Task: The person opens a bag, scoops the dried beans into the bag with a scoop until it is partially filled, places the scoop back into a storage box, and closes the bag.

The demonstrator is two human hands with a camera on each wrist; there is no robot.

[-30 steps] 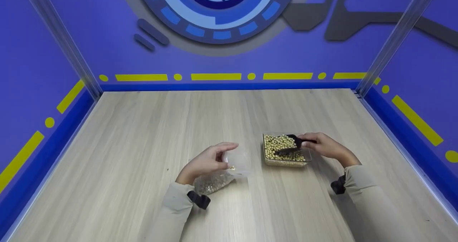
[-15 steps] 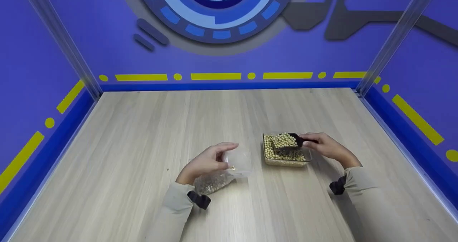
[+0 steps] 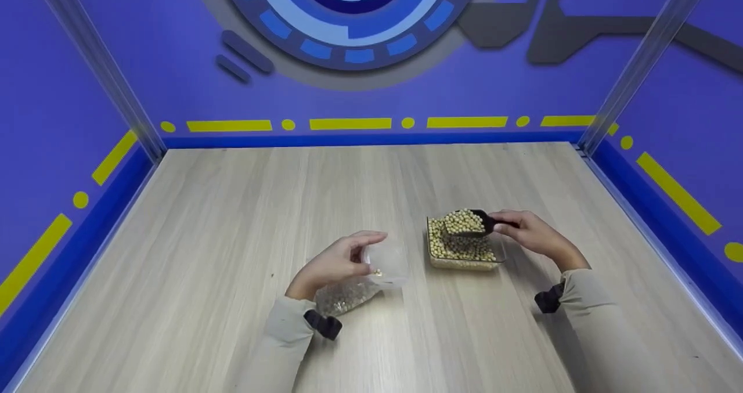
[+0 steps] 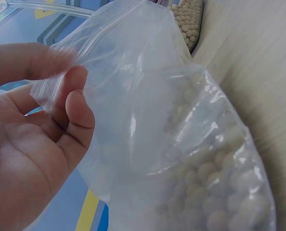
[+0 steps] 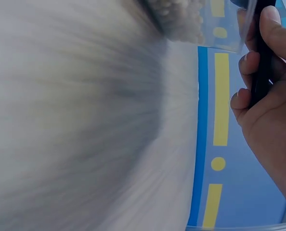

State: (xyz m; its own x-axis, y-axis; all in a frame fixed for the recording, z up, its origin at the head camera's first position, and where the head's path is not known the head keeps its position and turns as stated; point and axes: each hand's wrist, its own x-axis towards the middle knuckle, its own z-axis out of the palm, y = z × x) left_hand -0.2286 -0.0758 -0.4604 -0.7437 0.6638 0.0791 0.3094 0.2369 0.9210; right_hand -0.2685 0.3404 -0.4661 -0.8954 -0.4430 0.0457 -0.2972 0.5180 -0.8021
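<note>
My left hand (image 3: 336,260) pinches the edge of a clear zip bag (image 4: 133,106) near its mouth. Round pale beans (image 4: 215,202) fill the lower part of the bag, which rests on the table. With its fingers curled round the handle, my right hand (image 3: 540,237) holds a black scoop (image 3: 486,223). A heap of yellowish beans (image 3: 463,222) lies in the scoop, just above a clear rectangular container (image 3: 464,263). More of the same beans sit in that container. In the right wrist view the scoop's handle (image 5: 262,67) shows in the fingers, its bowl out of frame.
Both hands work over a light wood table (image 3: 261,207). Blue-purple panels (image 3: 371,100) with yellow marks wall it in at the back and on both sides. The container stands to the right of the bag, with a gap of tabletop between them.
The scoop has risen out of the beans in the container, now heaped full, and my right hand has lifted slightly with it. My left hand and the bag have stayed put.
</note>
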